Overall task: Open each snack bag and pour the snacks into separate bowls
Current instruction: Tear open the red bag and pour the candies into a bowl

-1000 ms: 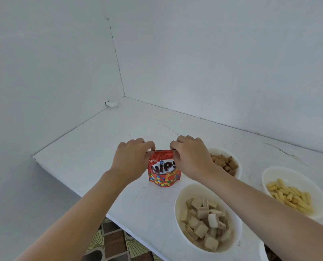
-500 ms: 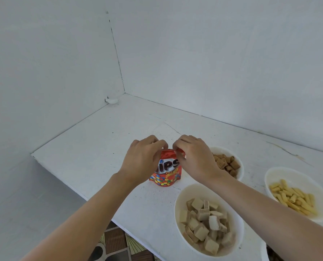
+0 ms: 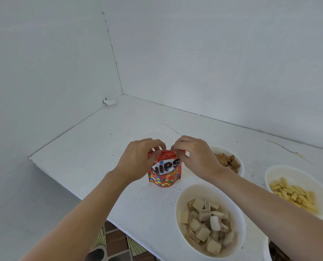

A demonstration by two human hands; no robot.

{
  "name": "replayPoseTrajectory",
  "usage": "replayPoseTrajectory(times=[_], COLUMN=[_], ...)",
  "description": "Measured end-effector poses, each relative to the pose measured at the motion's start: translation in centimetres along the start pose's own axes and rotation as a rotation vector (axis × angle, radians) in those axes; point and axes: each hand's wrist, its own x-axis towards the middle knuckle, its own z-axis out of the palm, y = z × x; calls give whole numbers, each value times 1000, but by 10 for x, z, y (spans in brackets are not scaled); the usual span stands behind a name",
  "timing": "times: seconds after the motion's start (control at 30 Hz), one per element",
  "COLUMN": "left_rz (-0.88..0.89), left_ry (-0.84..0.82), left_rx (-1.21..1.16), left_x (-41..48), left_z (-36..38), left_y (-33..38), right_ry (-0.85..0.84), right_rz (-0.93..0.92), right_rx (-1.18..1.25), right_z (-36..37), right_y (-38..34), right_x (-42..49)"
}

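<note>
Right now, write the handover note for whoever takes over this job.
Left hand and right hand both pinch the top edge of the red bag, which stands on the table.
Done: the wafer bowl, the brown-squares bowl and the yellow-sticks bowl hold snacks.
Left: tear the bag open and pour it into a bowl of its own; no empty bowl shows clearly.

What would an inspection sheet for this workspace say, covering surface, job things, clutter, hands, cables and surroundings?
Surface: white table, speckled and cracked.
Job's things: bag upright, cannot tell if its top is torn; wafer bowl, brown-square bowl and stick bowl all filled.
Clutter: small white lump in the far corner.
Grippers: left hand and right hand pinch the bag's top edge.
Cables: nothing seen.
Surroundings: white walls; patterned floor below the table edge.
</note>
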Motion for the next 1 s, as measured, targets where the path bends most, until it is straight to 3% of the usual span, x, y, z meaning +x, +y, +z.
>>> replayPoseTrajectory(times=[0.33, 0.8, 1.0], left_rz=[-102, -124, -176], left_ry=[-70, -91, -168], left_rx=[-112, -142, -146], left_x=[3, 7, 11], left_z=[-5, -6, -14], left_y=[2, 2, 1], right_ry=[27, -114, -45], right_rz=[-143, -7, -100], right_rx=[-112, -53, -149], right_z=[-2, 2, 3], right_y=[3, 3, 2], right_x=[1, 13, 10])
